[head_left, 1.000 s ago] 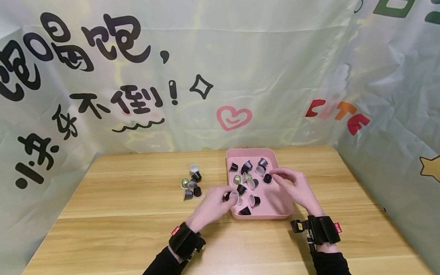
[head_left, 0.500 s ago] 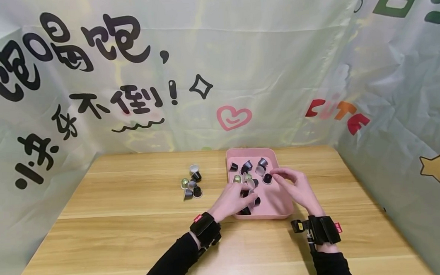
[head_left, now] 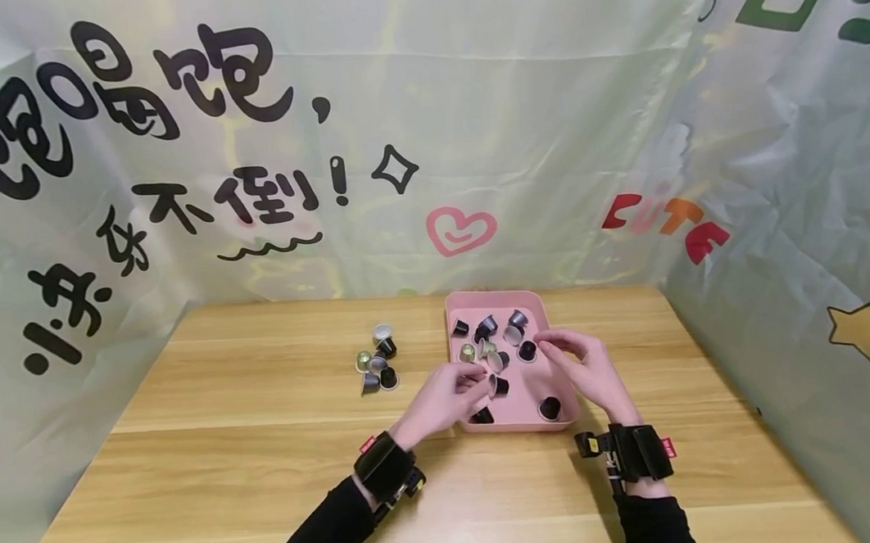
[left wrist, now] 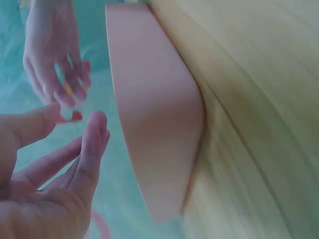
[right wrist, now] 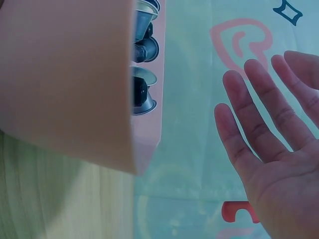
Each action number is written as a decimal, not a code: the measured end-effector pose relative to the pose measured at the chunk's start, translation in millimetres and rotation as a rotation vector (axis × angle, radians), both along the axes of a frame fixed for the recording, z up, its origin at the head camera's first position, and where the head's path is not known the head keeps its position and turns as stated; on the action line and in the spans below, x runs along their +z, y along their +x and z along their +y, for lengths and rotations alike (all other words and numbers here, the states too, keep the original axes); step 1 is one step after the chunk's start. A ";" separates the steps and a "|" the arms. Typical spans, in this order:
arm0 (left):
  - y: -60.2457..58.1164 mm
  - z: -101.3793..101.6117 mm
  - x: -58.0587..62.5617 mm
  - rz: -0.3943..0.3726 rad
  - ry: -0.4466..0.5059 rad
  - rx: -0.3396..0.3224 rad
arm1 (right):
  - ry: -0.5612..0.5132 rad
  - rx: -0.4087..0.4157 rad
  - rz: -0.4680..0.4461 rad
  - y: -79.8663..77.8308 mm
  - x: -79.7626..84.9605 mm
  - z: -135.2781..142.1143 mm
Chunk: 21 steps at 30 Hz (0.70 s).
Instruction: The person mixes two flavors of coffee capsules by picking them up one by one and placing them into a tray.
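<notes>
My left hand (head_left: 447,398) is over the near left part of the pink tray (head_left: 537,385). In the left wrist view its thumb and fingers (left wrist: 92,144) are apart with nothing between them. A black coffee capsule (head_left: 500,386) lies on its side right by these fingertips. Another black capsule (head_left: 549,408) sits rim-down in the tray's near right corner. At the tray's right edge hovers my right hand (head_left: 584,370); the right wrist view shows its fingers (right wrist: 269,94) loosely extended, holding nothing. Near its fingertips is a rim-down black capsule (head_left: 527,350). Several black, grey and green capsules (head_left: 487,326) lie farther back.
On the wooden table (head_left: 230,446), left of the tray, lies a loose cluster of several capsules, with a white-topped one (head_left: 382,332) at the back and a green one (head_left: 363,360) on the left. A printed cloth (head_left: 546,134) hangs behind the table.
My left hand moved right across the tray, then back left. A black capsule now sits in the tray's near right corner, where none was before. My right hand has stayed in place.
</notes>
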<state>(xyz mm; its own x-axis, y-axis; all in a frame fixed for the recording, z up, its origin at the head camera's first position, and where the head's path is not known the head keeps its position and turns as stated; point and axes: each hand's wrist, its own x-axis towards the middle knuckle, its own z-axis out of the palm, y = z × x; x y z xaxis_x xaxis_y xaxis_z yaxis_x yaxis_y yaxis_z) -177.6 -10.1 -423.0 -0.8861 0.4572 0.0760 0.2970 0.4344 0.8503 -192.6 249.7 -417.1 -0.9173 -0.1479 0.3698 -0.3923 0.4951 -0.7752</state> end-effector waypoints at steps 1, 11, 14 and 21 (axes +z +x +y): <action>1.6 -5.7 -0.6 0.006 0.002 0.017 | 0.004 -0.001 0.000 0.0 0.3 -0.4; 9.7 -63.0 -5.2 0.117 0.050 0.220 | 0.005 0.007 -0.007 0.4 1.8 -5.6; 10.3 -78.4 -9.0 0.133 0.052 0.291 | 0.012 0.014 -0.018 0.8 2.0 -7.5; 8.6 -107.3 -8.8 0.087 0.096 0.350 | 0.037 0.010 -0.048 2.2 4.0 -12.0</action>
